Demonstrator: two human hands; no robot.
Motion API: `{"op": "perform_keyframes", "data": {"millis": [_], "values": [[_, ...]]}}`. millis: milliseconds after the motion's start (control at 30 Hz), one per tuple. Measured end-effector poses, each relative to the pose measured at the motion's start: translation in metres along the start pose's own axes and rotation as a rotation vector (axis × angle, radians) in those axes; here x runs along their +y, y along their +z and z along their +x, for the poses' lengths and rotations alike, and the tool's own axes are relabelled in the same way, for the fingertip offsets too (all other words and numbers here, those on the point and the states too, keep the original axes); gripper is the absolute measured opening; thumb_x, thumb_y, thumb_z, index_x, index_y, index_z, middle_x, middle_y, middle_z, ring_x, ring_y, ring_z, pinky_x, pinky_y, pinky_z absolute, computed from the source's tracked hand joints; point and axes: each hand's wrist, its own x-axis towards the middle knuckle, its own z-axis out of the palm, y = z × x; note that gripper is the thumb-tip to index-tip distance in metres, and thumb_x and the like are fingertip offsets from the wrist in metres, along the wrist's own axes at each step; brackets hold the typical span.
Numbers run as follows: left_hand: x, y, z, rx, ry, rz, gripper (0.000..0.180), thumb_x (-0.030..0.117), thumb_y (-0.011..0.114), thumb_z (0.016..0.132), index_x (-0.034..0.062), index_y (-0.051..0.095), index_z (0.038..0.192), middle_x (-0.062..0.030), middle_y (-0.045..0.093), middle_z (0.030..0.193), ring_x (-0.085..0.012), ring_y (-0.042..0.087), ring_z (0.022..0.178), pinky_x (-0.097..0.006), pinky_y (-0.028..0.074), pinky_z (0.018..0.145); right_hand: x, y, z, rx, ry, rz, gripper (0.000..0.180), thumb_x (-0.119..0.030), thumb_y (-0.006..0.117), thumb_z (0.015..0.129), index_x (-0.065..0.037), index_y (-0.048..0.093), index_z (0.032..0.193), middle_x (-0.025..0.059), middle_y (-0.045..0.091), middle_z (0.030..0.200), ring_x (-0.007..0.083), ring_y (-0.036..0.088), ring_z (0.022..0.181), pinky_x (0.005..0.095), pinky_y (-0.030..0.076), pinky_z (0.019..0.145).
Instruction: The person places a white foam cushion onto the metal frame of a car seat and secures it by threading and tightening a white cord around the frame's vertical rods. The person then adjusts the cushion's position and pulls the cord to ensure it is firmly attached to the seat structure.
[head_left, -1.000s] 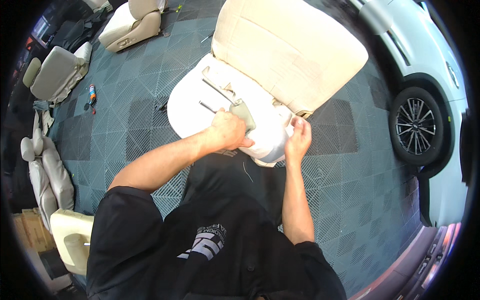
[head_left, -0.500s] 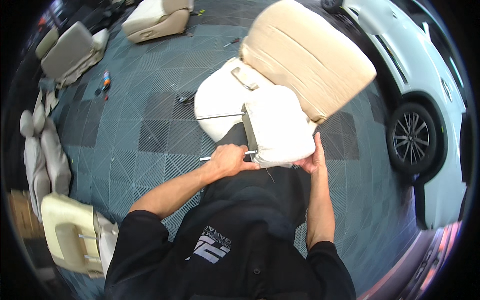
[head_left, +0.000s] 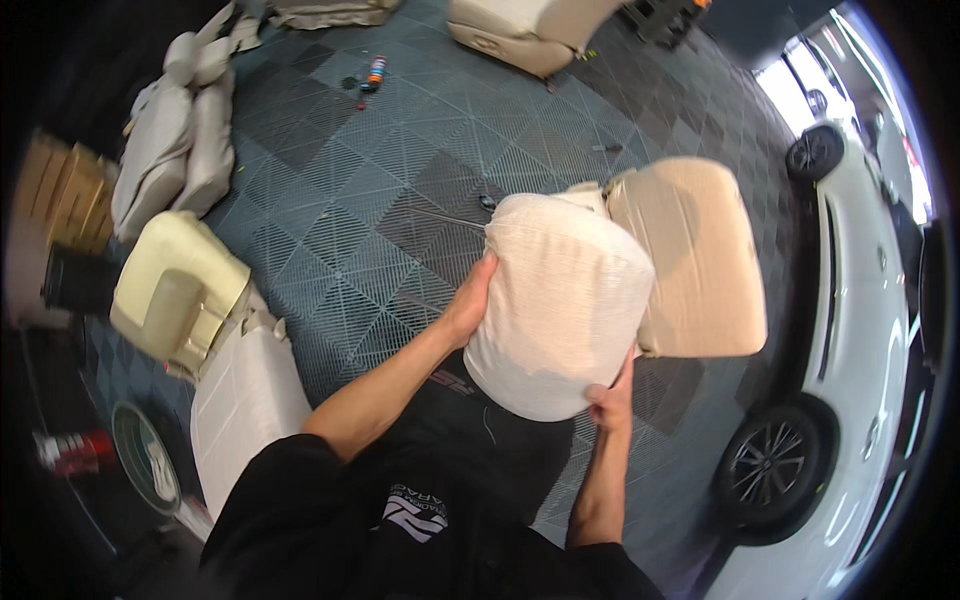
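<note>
A white fabric-covered car headrest [head_left: 560, 310] is held between my two hands above my lap, its broad padded face turned up. On its left side my left hand [head_left: 471, 303] grips the edge, the fingers partly hidden behind it. My right hand [head_left: 612, 400] holds the lower right corner, thumb on the front and fingers underneath. One thin metal post [head_left: 447, 218] juts out leftward from the headrest. Just behind and to the right stands a beige car seat part [head_left: 695, 260], partly covered by the headrest.
White car [head_left: 860, 300] along the right. At left are a cream seat part [head_left: 200, 270], a white cushion [head_left: 248, 400], a green bucket [head_left: 135, 470], cardboard boxes [head_left: 70, 190] and grey seat covers [head_left: 180, 140]. An orange-and-blue can [head_left: 376, 72] is on the tiled floor [head_left: 330, 200].
The headrest has been turned so its broad face shows. My left hand has shifted from the metal post to the headrest's side. The whole view has swung round to the left.
</note>
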Motion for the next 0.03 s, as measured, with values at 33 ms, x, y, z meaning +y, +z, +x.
{"op": "perform_keyframes", "data": {"millis": [33], "values": [[0.0236, 0.0049, -0.0048, 0.023, -0.12, -0.218, 0.084, 0.065, 0.035, 0.104, -0.0002, 0.028, 0.155, -0.0209, 0.038, 0.157, -0.0311, 0.035, 0.146, -0.041, 0.031, 0.119, -0.0178, 0.0174, -0.0049, -0.018, -0.011, -0.117, 0.136, -0.023, 0.098, 0.052, -0.003, 0.017, 0.16, 0.0212, 0.039, 0.153, 0.0345, 0.046, 0.138, 0.0452, 0.043, 0.112]]}}
